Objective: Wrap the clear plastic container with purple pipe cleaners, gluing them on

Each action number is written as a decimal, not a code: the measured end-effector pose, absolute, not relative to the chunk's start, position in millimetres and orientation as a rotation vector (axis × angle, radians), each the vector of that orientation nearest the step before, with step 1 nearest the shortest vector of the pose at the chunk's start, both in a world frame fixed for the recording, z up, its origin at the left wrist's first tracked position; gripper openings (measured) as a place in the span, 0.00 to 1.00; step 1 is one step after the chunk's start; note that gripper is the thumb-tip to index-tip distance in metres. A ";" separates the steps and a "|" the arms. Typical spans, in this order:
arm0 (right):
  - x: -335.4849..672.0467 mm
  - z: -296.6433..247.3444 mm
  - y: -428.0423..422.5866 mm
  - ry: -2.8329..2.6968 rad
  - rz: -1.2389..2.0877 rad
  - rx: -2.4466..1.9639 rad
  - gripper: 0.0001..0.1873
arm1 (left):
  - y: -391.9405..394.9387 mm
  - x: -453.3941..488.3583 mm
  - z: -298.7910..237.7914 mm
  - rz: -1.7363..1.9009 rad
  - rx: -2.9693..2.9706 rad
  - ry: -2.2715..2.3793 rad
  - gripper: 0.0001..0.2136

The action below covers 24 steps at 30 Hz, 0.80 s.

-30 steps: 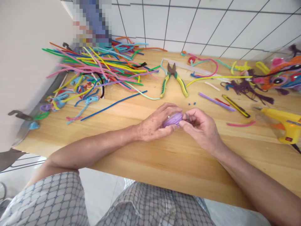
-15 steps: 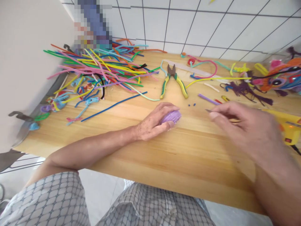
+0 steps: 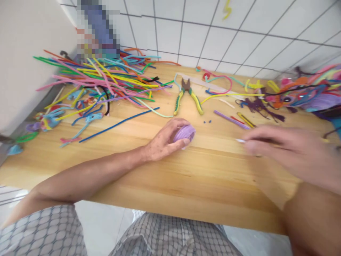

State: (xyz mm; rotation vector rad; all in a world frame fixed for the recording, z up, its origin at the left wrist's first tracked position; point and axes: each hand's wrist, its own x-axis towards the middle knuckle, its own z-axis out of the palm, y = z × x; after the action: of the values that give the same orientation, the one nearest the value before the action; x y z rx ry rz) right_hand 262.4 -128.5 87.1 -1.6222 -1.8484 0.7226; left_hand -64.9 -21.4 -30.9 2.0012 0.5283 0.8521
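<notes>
On the wooden table, my left hand (image 3: 166,140) is wrapped around a rounded purple fuzzy bundle (image 3: 185,134), which looks wound from pipe cleaner. Fingers lie over its far side and the thumb along its near side. To the right, above the table, my right hand (image 3: 282,151) pinches a thin pointed tool (image 3: 240,140). Only its pale tip shows, pointing left, and motion blur hides its kind. Between the hands lie two tiny dark blue bits (image 3: 207,122). A purple pipe cleaner (image 3: 231,119) rests just beyond my right hand.
Pliers (image 3: 188,96) with yellow-green handles lie at the back middle. A heap of coloured pipe cleaners (image 3: 106,76) covers the back left, with a single blue pipe cleaner (image 3: 119,124) in front. A colourful figure (image 3: 295,94) stands at the back right. The tiled wall (image 3: 202,32) rises behind.
The view has swung right, so table items sit further left. My right hand still grips the pointed tool, now with its pale tip showing more. My left hand keeps hold of the purple bundle.
</notes>
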 end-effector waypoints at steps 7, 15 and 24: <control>225.7 46.8 -109.0 -2.097 0.512 -1.789 0.15 | -18.3 -69.0 -33.1 0.877 1.912 0.802 0.22; 240.1 83.9 -171.3 -1.789 1.122 -1.621 0.14 | -17.7 -67.1 -27.8 0.813 1.916 1.004 0.28; 351.4 10.0 -222.8 -0.919 -0.063 -2.049 0.21 | -17.1 -70.8 -33.0 0.752 1.946 0.945 0.28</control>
State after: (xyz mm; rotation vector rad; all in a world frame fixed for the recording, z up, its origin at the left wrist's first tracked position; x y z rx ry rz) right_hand 351.4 -222.8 10.0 -2.0493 -0.9189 -0.0630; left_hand -70.8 -17.1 -33.0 1.9465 0.9446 0.7521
